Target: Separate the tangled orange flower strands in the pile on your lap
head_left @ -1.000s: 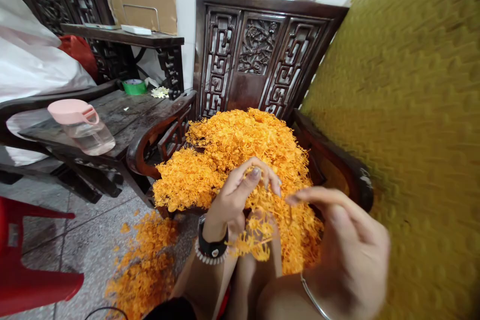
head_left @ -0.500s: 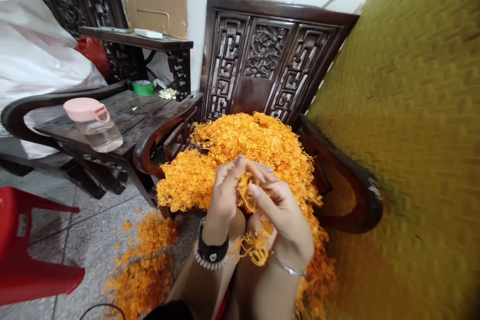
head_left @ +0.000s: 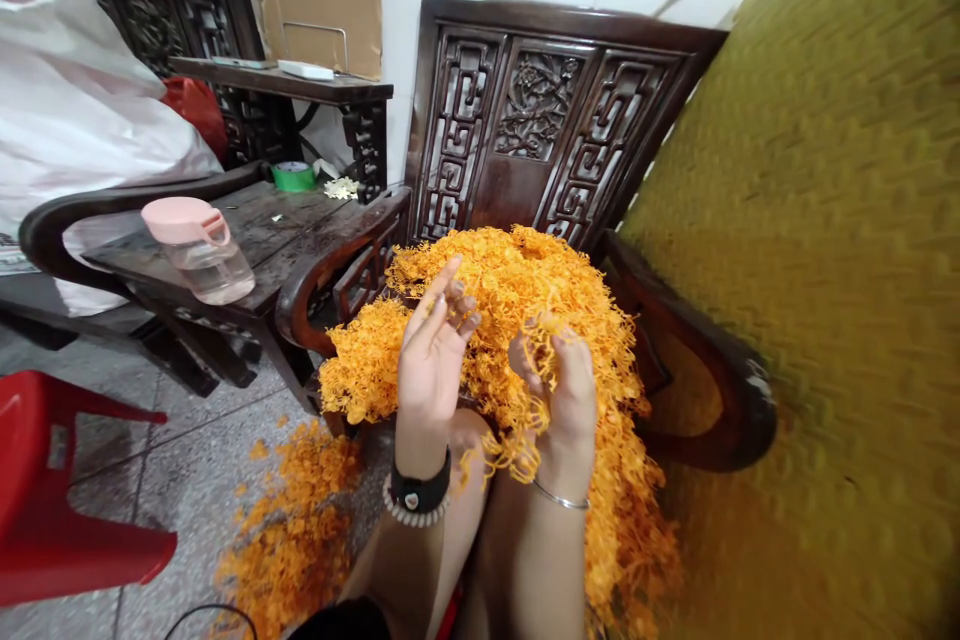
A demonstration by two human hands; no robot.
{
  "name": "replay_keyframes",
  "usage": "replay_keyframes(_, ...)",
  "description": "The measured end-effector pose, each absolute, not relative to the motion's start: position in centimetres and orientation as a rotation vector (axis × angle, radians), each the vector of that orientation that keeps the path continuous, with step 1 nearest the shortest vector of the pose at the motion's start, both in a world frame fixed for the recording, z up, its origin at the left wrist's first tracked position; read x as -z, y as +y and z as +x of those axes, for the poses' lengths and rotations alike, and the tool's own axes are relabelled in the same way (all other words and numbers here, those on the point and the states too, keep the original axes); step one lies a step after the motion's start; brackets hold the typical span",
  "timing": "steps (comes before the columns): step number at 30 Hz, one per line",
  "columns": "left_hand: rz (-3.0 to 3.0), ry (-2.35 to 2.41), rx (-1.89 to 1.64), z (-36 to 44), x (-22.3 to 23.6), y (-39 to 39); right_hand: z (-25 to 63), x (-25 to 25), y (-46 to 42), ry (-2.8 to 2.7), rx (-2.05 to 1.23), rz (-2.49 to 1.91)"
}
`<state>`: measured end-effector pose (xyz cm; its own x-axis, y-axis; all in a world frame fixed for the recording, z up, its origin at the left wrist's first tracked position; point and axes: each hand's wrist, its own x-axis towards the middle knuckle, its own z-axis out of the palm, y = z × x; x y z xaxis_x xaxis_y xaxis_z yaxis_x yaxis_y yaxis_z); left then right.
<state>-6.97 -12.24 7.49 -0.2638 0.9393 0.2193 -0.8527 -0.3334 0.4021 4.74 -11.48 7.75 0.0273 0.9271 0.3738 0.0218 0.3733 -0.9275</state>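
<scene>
My left hand (head_left: 433, 360) is raised palm-up in front of the heap, its fingers apart and nothing visible in them. My right hand (head_left: 568, 405) pinches a string of curly orange plastic-looking pieces (head_left: 519, 457); part of it bunches at the fingertips and the rest dangles beside the wrist. Behind both hands a large heap of the same orange curly pieces (head_left: 517, 265) covers the seat of a dark carved wooden chair (head_left: 506, 190) and spills down its right front. The two hands are a short way apart.
A side table (head_left: 262, 240) on the left bears a pink-lidded bottle (head_left: 217, 265) and green tape (head_left: 293, 177). More orange pieces (head_left: 300, 520) lie on the floor near a red stool (head_left: 82, 560). A yellowish textured surface (head_left: 825, 250) stands close on the right.
My hands were together around the orange string. They have parted: the left has let go and opened, moving left, while the right keeps the string. The view has shifted slightly.
</scene>
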Motion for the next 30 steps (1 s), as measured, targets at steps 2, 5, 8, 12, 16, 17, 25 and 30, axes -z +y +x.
replay_keyframes(2, 0.532, 0.271, -1.865, -6.9, -7.7, -12.7, 4.4, -7.5, -11.9, -1.209, -0.905, -0.990)
replay_keyframes(5, 0.542, 0.264, -1.873, -6.6, -8.1, -13.3, 3.8, -7.2, -12.5, -1.211, -0.875, -1.006)
replay_keyframes(8, 0.557, 0.244, -1.942, -6.2, -8.5, -13.7, 3.7, -7.6, -12.9, -1.361, -0.821, -0.967)
replay_keyframes(12, 0.831, 0.539, -2.102, -5.8, -8.6, -14.6, 4.4, -8.8, -13.5, -1.660, -0.550, -0.931)
replay_keyframes(16, 1.311, 1.129, -2.049, -5.5, -8.5, -15.9, 5.3, -9.8, -14.2, -1.977, -0.216, -0.869)
replay_keyframes(17, 1.354, 1.214, -1.995, -5.4, -8.6, -16.2, 5.5, -9.9, -14.4, -2.008, -0.194, -0.850)
replay_keyframes(25, 1.209, 0.878, -1.786, -5.6, -7.9, -14.6, 5.3, -10.0, -14.5, -1.632, -0.827, -0.852)
replay_keyframes(30, 0.898, 0.599, -1.719, -5.0, -7.7, -14.5, 5.0, -9.7, -14.4, -1.244, -1.488, -0.482)
